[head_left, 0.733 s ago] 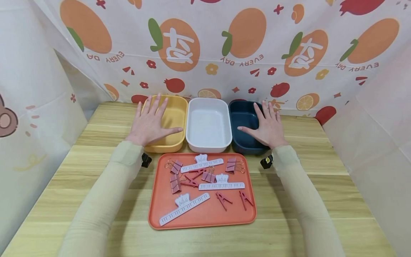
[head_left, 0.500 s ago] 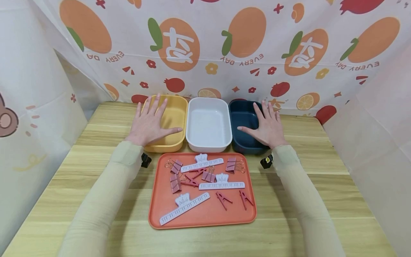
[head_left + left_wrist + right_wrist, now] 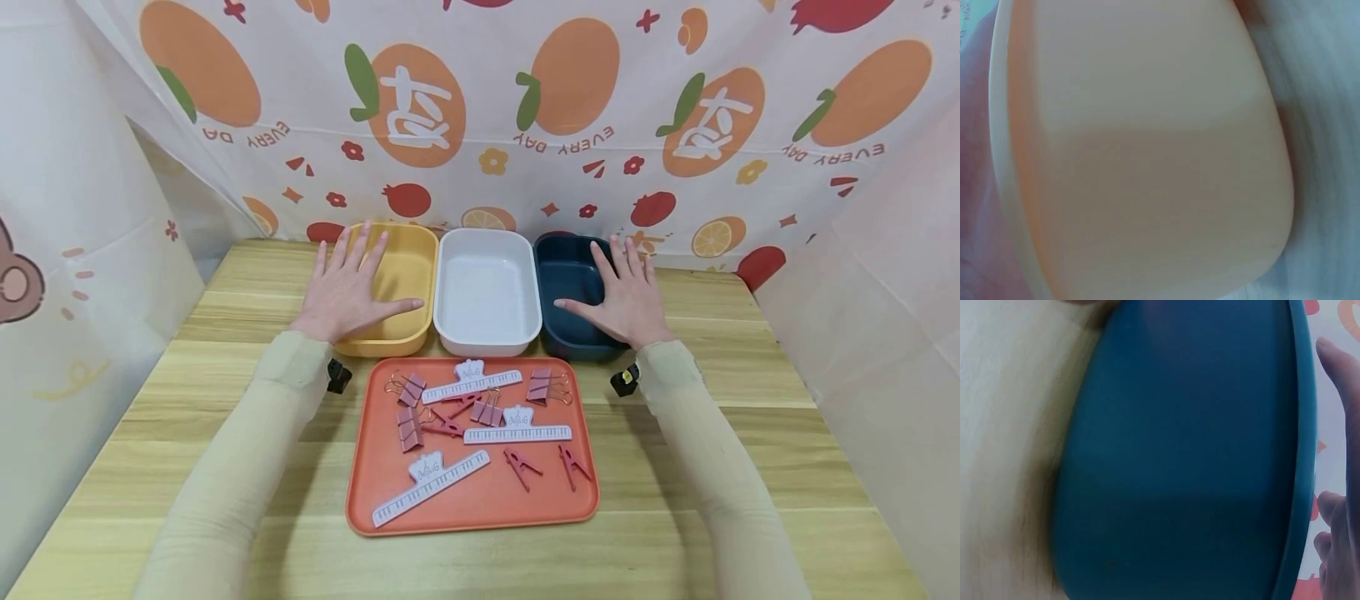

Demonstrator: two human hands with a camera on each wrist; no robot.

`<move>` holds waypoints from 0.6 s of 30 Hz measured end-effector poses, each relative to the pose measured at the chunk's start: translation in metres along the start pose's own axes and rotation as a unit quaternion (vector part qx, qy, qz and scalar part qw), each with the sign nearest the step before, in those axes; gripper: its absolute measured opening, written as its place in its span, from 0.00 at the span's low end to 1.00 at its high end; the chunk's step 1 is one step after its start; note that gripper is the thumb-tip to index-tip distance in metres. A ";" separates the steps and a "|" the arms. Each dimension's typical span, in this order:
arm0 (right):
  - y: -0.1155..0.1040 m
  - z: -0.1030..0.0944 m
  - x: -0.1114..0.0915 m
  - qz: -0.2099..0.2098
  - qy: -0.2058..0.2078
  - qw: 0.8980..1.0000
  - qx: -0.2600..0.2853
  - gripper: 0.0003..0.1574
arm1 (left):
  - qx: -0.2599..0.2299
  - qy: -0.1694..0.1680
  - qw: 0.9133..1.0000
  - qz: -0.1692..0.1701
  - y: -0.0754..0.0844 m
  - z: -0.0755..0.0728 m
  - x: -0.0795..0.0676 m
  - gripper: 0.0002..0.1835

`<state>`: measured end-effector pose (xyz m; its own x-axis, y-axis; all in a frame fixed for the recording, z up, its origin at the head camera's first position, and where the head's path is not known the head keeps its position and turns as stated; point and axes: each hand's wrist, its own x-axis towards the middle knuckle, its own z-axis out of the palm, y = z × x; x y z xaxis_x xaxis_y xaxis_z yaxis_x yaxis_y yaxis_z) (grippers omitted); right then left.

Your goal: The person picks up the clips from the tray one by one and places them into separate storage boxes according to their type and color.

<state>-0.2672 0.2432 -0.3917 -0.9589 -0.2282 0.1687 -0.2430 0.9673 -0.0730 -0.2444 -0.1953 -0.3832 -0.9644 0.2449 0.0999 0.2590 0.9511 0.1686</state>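
Both hands with fingers extended and spread. The left hand (image 3: 347, 290) lies above the left side of the yellow bin (image 3: 408, 271), its thumb stretched across the bin toward the white bin (image 3: 486, 292). The right hand (image 3: 628, 302) lies above the right side of the dark blue bin (image 3: 570, 282), thumb pointing inward; neither hand grips anything. Whether the fingers touch the rims cannot be told from the head view or the wrist views.

The three bins stand side by side along the far edge of the tabletop (image 3: 720, 321): yellow toward the far left corner, white in the middle, dark blue toward the far right corner. Nearer the tabletop's front edge lies an orange tray (image 3: 540, 510). It carries three long white clips (image 3: 517, 434), one toward its near left corner; four pink binder clips (image 3: 410, 429), including one at each far corner; and four red pegs (image 3: 522, 469), two toward its near right corner.

Writing: the fruit-patterned cloth (image 3: 491, 108) behind bears "EVERY DAY", printed upside down. The long clips show piano-key patterns; the lettering on their crown-shaped handles is too small to read with certainty.
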 end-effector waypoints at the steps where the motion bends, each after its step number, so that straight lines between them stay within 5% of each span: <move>1: 0.000 0.000 0.000 -0.001 -0.001 1.000 -0.002 0.75 | -0.001 0.000 1.000 0.000 0.000 0.000 0.000 0.65; 18: -0.001 0.000 -0.005 0.000 -0.010 1.000 0.013 0.80 | -0.005 0.000 1.000 0.003 0.000 -0.002 -0.005 0.65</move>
<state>-0.2618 0.2436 -0.3929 -0.9614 -0.2313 0.1490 -0.2472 0.9639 -0.0985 -0.2394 -0.1973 -0.3823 -0.9627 0.2509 0.1013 0.2656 0.9477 0.1771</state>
